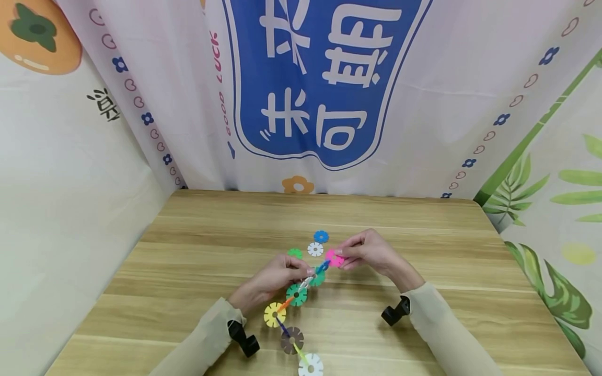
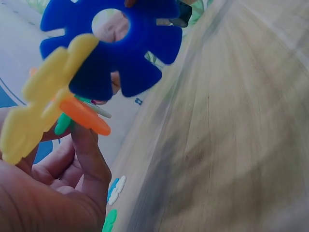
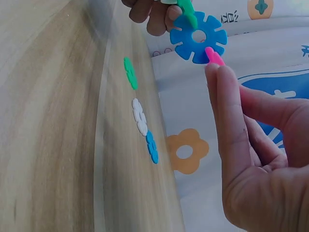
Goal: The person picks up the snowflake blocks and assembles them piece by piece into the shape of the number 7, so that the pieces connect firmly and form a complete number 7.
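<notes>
A chain of notched plastic discs, slotted together edge to edge, runs up the middle of the head view. From its near end come a white disc (image 1: 316, 360), a brown disc (image 1: 286, 334), a yellow disc (image 1: 269, 314), an orange disc (image 1: 285, 303) and a green disc (image 1: 291, 297). My left hand (image 1: 273, 277) pinches the chain near its white and upper green discs. At the far end my right hand (image 1: 371, 253) holds a pink disc (image 1: 333, 255) between thumb and fingers. The pink disc meets a blue disc (image 3: 186, 46) at its edge.
Beyond the chain, a loose blue disc (image 1: 321, 232), a white disc (image 1: 311, 246) and a green disc (image 1: 294, 252) lie on the wooden table (image 1: 197, 235). A printed curtain (image 1: 423, 146) hangs along the table's back edge. Each wrist wears a black camera.
</notes>
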`<state>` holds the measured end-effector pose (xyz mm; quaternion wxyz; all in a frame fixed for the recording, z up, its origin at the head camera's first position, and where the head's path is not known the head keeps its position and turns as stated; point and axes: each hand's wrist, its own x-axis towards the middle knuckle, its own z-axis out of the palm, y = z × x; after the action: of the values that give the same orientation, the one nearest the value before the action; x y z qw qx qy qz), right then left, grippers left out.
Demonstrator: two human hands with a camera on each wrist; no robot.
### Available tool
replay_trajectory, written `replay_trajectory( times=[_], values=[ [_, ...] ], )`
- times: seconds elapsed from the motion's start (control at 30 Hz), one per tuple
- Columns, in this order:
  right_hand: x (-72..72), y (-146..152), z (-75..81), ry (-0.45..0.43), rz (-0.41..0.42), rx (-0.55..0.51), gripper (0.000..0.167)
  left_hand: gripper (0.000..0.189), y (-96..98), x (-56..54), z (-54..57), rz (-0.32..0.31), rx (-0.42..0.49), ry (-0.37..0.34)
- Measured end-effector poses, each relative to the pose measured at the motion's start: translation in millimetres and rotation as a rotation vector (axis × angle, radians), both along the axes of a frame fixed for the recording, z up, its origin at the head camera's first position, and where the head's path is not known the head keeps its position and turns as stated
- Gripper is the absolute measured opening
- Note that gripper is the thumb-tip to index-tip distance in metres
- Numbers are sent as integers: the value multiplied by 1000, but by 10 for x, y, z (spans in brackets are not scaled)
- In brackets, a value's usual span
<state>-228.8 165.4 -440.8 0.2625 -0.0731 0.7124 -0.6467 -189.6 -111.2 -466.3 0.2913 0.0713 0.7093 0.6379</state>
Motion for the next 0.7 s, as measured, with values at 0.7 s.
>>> replay_trajectory(
  times=[0.7],
  values=[
    [-22, -49, 49, -2, 75, 6, 18, 21, 105, 116, 29, 152, -38, 34]
  ],
)
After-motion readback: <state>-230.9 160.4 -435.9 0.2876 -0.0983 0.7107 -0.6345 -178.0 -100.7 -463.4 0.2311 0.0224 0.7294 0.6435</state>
